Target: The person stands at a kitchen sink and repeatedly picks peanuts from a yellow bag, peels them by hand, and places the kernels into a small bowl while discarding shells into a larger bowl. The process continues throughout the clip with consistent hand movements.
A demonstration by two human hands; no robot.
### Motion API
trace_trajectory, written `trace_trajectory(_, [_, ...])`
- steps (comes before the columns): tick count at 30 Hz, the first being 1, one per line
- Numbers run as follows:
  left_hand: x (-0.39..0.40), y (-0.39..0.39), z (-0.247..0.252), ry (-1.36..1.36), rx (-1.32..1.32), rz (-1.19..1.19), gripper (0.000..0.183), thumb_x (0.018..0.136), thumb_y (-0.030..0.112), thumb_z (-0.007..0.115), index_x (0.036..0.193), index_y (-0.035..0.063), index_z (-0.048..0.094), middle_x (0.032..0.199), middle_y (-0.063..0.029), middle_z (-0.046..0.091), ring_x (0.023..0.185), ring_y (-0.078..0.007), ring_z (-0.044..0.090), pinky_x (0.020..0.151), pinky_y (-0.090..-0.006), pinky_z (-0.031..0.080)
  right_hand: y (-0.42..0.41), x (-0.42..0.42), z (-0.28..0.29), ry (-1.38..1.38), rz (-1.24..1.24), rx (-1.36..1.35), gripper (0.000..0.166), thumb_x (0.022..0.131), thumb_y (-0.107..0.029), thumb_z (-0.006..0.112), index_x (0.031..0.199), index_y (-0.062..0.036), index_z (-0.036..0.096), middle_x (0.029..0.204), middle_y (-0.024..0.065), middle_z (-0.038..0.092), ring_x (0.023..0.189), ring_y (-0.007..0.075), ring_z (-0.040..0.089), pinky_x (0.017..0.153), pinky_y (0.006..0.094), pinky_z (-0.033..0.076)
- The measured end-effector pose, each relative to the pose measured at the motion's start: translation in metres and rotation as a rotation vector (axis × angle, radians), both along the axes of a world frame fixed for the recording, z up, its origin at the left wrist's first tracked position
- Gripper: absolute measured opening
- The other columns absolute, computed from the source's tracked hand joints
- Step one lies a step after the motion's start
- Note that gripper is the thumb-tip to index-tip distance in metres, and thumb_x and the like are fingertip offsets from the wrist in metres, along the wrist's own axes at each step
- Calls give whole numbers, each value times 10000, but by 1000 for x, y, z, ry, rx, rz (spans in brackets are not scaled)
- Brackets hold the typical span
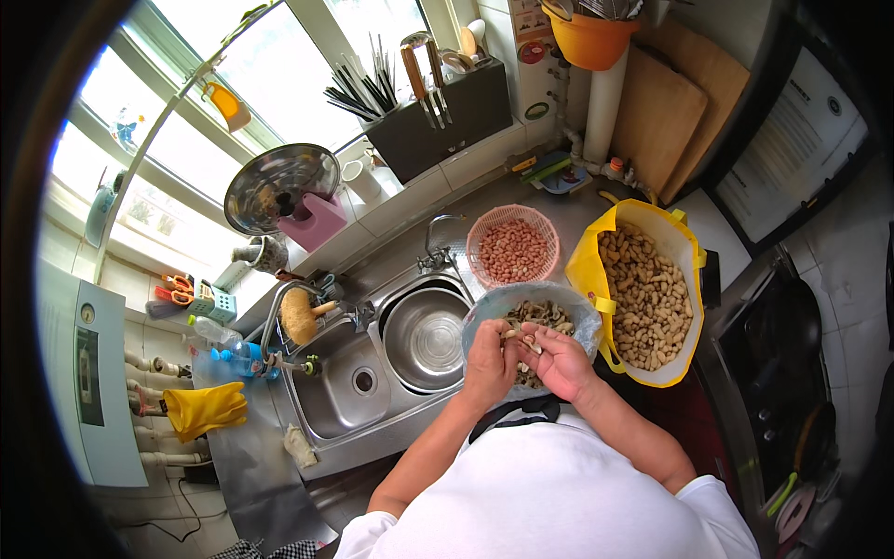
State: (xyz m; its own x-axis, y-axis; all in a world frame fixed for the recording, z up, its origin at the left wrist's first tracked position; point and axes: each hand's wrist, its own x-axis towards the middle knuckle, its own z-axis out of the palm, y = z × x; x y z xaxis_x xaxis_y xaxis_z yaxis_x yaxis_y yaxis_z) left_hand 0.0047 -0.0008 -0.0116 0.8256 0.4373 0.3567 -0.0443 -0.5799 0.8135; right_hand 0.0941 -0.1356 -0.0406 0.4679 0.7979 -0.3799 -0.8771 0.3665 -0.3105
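Note:
Both hands are over a bowl lined with a clear plastic bag (482, 318), which contains empty peanut shells (559, 318). Pinched in my left hand (487, 363) is a tan piece of peanut shell (510, 335). My right hand (564, 363) is turned partly palm up and holds a split peanut shell (532, 344) at its fingers; whether a kernel is inside cannot be told. Behind the bowl stands a pink plastic basket (475, 244) with shelled pink-skinned peanuts (515, 250). To the right, a yellow bag (587, 262) holds unshelled peanuts (644, 300).
Left of the bowl is a double stainless steel sink (328, 391), with a metal basin (426, 342) in one compartment. Yellow rubber gloves (206, 410) hang at the left. A dark utensil holder (447, 126) stands on the sill. Cutting boards (656, 112) lean at the back right.

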Motion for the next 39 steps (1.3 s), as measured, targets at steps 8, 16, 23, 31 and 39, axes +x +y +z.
trace_trajectory(8, [3, -2, 21, 167, 278, -118, 272, 881, 165, 735, 1115, 77, 628, 950, -133, 672, 921, -342, 643, 799, -456, 486, -2, 4, 9, -105, 5, 19, 290, 1065, -119, 461, 1286, 44, 553, 1196, 143, 645, 1071, 229, 639, 936, 374, 528])
trace_trajectory(16, [-5, 4, 7, 234, 15, -166, 204, 912, 106, 714, 1086, 32, 636, 937, -133, 704, 897, -298, 686, 785, -383, 530, -7, 2, -8, -103, 8, -223, 253, 1037, -55, 474, 1256, 61, 529, 1186, 180, 640, 1083, 266, 647, 976, 394, 535])
trace_trajectory(23, [-17, 10, 15, 379, -301, -66, 177, 1029, 164, 612, 1114, 13, 579, 861, -70, 674, 776, -132, 606, 695, -317, 503, 29, 41, 45, -224, -155, -139, 327, 1047, -116, 503, 1295, 96, 474, 1173, 195, 630, 1069, 310, 660, 954, 397, 567])
trace_trajectory(31, [-14, 4, 17, 379, -333, -68, 190, 1051, 187, 535, 1147, 27, 493, 944, -261, 662, 869, -458, 664, 739, -456, 523, 14, -1, 34, -870, 214, -413, 276, 1040, -212, 592, 1189, 20, 600, 901, 49, 685, 728, 90, 651, 608, 236, 549])
trace_trajectory(39, [-5, -8, -2, 324, -190, 6, 193, 960, 95, 556, 1128, 15, 502, 941, -286, 636, 878, -489, 631, 748, -514, 513, 13, -17, 18, -745, -34, -473, 192, 1015, -120, 623, 1123, 36, 647, 942, 56, 704, 791, 94, 667, 683, 244, 571])
